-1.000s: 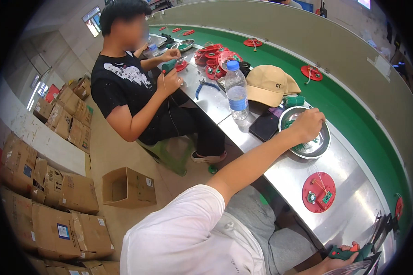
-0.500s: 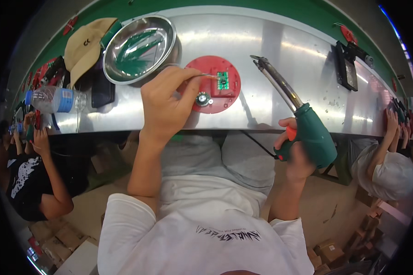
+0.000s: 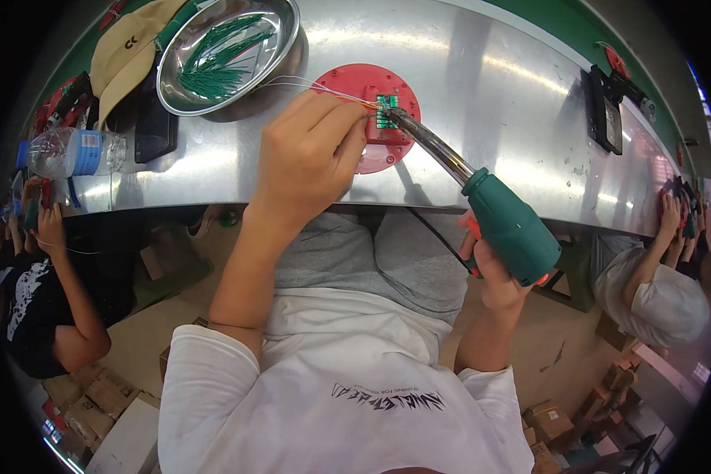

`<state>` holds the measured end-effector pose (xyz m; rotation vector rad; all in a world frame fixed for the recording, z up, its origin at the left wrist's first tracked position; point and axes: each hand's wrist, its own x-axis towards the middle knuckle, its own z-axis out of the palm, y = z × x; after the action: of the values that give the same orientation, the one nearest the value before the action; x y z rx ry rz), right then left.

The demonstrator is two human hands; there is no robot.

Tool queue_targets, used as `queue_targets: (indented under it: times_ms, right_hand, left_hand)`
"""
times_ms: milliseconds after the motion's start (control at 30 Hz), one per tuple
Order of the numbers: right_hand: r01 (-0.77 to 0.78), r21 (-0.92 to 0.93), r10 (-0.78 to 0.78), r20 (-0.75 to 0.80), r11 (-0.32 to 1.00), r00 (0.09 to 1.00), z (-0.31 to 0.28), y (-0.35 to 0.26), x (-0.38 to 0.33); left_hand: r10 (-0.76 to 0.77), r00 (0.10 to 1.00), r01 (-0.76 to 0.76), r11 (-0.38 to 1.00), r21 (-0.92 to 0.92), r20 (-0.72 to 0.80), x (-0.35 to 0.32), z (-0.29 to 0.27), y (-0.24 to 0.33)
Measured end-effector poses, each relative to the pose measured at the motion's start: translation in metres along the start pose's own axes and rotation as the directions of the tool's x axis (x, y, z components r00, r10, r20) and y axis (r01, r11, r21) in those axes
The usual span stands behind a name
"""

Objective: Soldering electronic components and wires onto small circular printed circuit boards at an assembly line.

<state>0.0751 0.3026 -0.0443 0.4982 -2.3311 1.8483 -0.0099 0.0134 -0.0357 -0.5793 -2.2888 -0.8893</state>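
A round red plastic housing (image 3: 407, 95) lies on the metal bench and carries a small green circuit board (image 3: 386, 122). My left hand (image 3: 304, 154) is closed in a pinch at the board's left side. Thin wires (image 3: 355, 99) run from the board over that hand; the exact grip behind the fingers is hidden. My right hand (image 3: 494, 272) is wrapped around the handle of a dark green soldering gun (image 3: 513, 225) with an orange trigger. Its metal tip meets the upper part of the board, next to the wire ends.
A steel bowl (image 3: 291, 67) of green wires (image 3: 213, 71) stands at far left. Beside it are a tan cap (image 3: 122, 59), a dark flat object (image 3: 156, 130) and a plastic bottle (image 3: 67, 152). A black tray-like object (image 3: 604, 114) lies right. People sit on both sides.
The soldering gun has swung left and its tip has come down onto the board. My left hand has shifted slightly right and covers the round metal part seen before. The view has tilted.
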Motion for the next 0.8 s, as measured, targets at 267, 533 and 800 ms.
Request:
queue_targets:
  times_ms: [267, 533, 800]
  right_hand:
    - [-0.117, 0.117, 0.123, -0.052, 0.986, 0.991, 0.006, -0.019, 0.009]
    - [-0.228, 0.279, 0.244, -0.024, 0.933, 0.97, 0.001, -0.027, 0.014]
    - [-0.106, 0.229, 0.111, -0.009, 0.968, 0.994, -0.007, -0.021, 0.019]
  left_hand:
    - [0.007, 1.0, -0.007, 1.0, 0.011, 0.003, -0.002, 0.002, -0.001]
    - [0.007, 1.0, -0.007, 1.0, 0.007, 0.009, -0.002, 0.002, -0.002]
    - [0.005, 1.0, -0.005, 1.0, -0.012, 0.01, -0.002, 0.0, -0.002]
